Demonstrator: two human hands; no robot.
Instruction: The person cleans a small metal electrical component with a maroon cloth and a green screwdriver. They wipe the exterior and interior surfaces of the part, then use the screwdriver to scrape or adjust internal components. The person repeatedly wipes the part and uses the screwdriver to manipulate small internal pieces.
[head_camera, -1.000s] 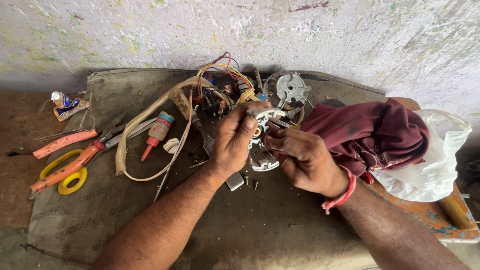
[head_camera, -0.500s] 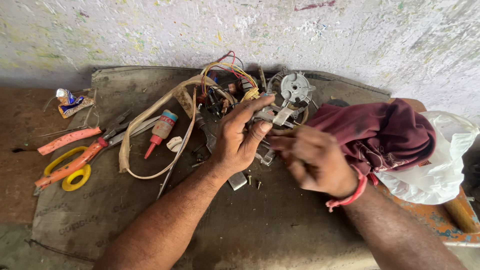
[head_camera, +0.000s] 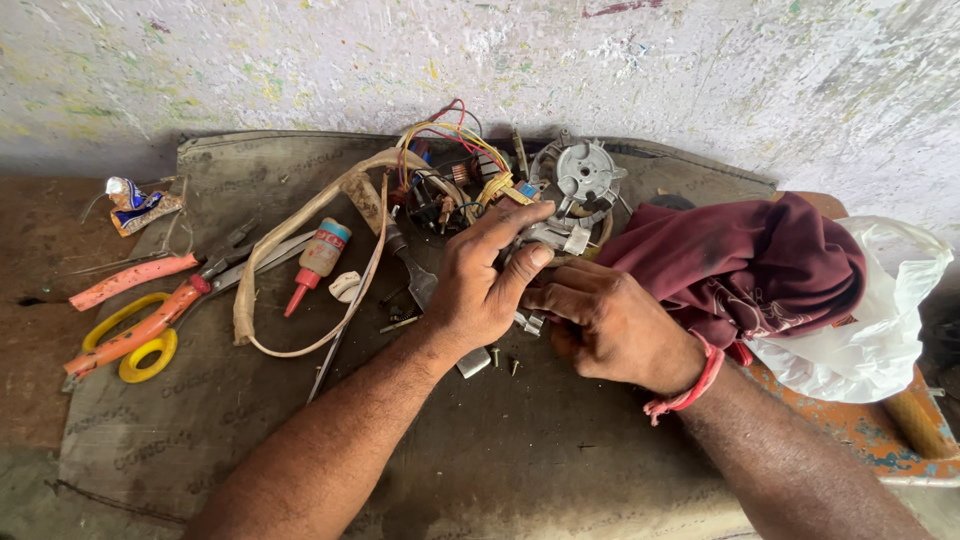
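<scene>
At the far left of the mat (head_camera: 250, 440) lie a crumpled wrapper (head_camera: 140, 203), orange-handled pliers (head_camera: 140, 330) and a yellow ring of tape (head_camera: 135, 350). Next come a small red-tipped bottle (head_camera: 318, 255) and a looped tan cord (head_camera: 300, 250).

At centre, my left hand (head_camera: 480, 290) is closed around a small grey metal part (head_camera: 550, 237), thumb and fingers pinching it just above the mat. It sits close in front of a tangle of coloured wires (head_camera: 455, 140) and a round metal housing (head_camera: 587, 172); whether it touches them I cannot tell. My right hand (head_camera: 610, 325) rests against the left from below, fingers curled inward (what they hold, if anything, is hidden).

Judged from the layout, the unit is opened up and in pieces: loose screws (head_camera: 495, 357) and a small metal block (head_camera: 473, 362) lie on the mat beneath my wrist, and nothing looks refitted yet.

To the right lie a maroon cloth (head_camera: 740, 265) and a white plastic bag (head_camera: 870, 320).

The surface is a worn dark mat over a low bench, set against a rough, paint-flecked wall (head_camera: 300, 60).
</scene>
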